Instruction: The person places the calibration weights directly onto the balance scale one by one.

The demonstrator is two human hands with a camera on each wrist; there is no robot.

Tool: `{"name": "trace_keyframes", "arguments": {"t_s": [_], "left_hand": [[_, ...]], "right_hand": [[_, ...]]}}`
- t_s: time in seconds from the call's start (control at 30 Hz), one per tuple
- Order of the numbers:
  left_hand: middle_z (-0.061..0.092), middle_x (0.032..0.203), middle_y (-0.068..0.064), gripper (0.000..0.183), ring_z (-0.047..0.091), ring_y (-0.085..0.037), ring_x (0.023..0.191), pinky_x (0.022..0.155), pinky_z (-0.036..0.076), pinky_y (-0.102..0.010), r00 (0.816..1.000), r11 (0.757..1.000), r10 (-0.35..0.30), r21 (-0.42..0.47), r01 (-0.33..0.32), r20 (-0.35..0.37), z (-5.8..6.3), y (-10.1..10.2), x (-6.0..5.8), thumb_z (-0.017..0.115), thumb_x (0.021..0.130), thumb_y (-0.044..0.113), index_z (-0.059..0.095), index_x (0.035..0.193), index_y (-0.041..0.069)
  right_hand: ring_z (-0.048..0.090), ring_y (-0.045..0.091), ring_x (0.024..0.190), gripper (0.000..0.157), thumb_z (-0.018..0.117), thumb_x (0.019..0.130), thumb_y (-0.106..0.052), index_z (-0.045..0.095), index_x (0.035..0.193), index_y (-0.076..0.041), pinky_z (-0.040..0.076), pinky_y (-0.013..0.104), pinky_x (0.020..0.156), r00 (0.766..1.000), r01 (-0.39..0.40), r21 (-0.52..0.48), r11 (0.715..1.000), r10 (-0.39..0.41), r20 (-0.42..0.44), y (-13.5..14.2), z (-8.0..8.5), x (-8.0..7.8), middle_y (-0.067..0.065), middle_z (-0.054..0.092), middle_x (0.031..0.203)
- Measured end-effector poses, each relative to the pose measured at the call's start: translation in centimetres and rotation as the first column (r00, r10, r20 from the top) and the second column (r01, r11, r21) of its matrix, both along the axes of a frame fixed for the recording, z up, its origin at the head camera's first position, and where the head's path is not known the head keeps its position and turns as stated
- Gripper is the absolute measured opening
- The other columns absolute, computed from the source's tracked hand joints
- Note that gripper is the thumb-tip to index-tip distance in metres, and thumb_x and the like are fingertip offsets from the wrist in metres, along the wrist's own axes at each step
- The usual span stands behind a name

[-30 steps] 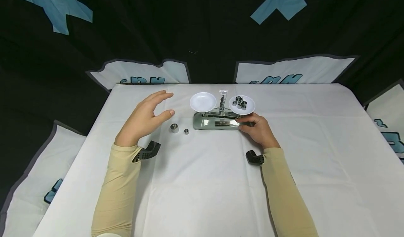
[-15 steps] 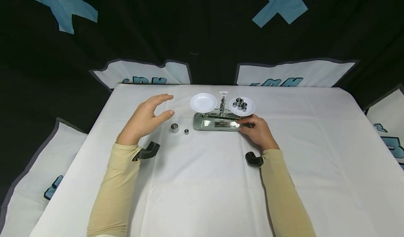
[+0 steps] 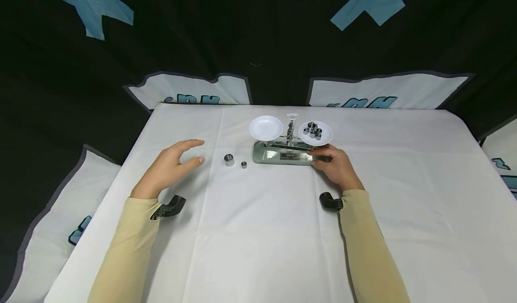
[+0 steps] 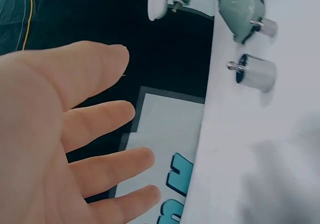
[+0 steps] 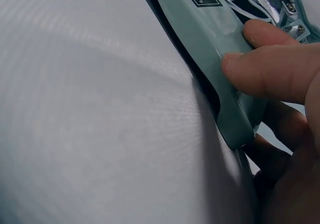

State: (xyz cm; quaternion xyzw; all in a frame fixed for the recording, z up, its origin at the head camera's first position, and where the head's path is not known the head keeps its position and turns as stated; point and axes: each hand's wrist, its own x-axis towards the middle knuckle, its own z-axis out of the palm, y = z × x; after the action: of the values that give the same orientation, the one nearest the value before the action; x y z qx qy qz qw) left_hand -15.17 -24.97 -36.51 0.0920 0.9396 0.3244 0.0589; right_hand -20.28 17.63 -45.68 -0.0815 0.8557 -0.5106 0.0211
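Note:
A grey-green balance scale (image 3: 282, 158) stands upright on the white table, with two white pans. Its left pan (image 3: 265, 128) holds nothing; the right pan (image 3: 327, 138) bears several small metal weights (image 3: 312, 131). My right hand (image 3: 336, 166) grips the right end of the scale's base (image 5: 215, 49), thumb on its front face and other fingers around the end. My left hand (image 3: 166, 168) is held over the table at the left, fingers spread and holding nothing. To its right stand a larger knobbed metal weight (image 3: 229, 160) and a smaller one (image 3: 244, 164).
White cloth covers the table (image 3: 258, 249). Behind it hangs a black curtain (image 3: 278, 38) with white and blue patches. A black wrist camera (image 3: 169, 208) juts from the left sleeve, another camera (image 3: 330, 201) from the right.
My left hand has drawn back to the left and toward me, away from the two loose weights. The right hand keeps its grip on the base. The head view has shifted slightly.

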Motion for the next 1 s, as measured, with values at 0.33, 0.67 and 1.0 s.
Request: {"name": "trace_keyframes", "arguments": {"t_s": [0.33, 0.67, 1.0], "left_hand": [[0.047, 0.158, -0.013, 0.054, 0.037, -0.036, 0.151, 0.121, 0.032, -0.059, 1.000, 1.000, 0.005, 0.002, -0.005, 0.012, -0.97, -0.25, 0.35, 0.059, 0.101, 0.037, 0.050, 0.150, 0.013], [0.045, 0.159, -0.015, 0.056, 0.036, -0.039, 0.151, 0.120, 0.033, -0.060, 0.999, 0.999, 0.034, -0.009, -0.034, 0.014, -0.84, -0.26, 0.50, 0.060, 0.101, 0.037, 0.050, 0.150, 0.012], [0.046, 0.158, -0.016, 0.055, 0.036, -0.039, 0.151, 0.121, 0.032, -0.060, 0.999, 1.000, 0.020, 0.003, -0.020, 0.026, -0.68, -0.03, 0.66, 0.060, 0.101, 0.036, 0.050, 0.150, 0.011]], "right_hand": [[0.041, 0.041, 0.148, 0.030, 0.070, 0.084, 0.006, 0.075, 0.113, 0.002, 0.026, 0.056, 0.126, 0.999, -0.004, 0.027, 1.000, 0.003, 0.033, -0.05, 0.16, 0.01, 0.021, 0.058, 0.146], [0.036, 0.041, 0.150, 0.030, 0.070, 0.085, 0.003, 0.075, 0.114, 0.000, 0.006, 0.057, 0.130, 1.000, 0.000, 0.093, 0.996, -0.002, 0.019, -0.07, 0.46, 0.00, 0.019, 0.056, 0.148], [0.032, 0.041, 0.153, 0.030, 0.070, 0.086, 0.002, 0.076, 0.115, -0.001, -0.001, 0.057, 0.131, 0.999, 0.011, 0.112, 0.994, -0.016, 0.040, -0.12, 0.31, 0.10, 0.018, 0.056, 0.150]]}}
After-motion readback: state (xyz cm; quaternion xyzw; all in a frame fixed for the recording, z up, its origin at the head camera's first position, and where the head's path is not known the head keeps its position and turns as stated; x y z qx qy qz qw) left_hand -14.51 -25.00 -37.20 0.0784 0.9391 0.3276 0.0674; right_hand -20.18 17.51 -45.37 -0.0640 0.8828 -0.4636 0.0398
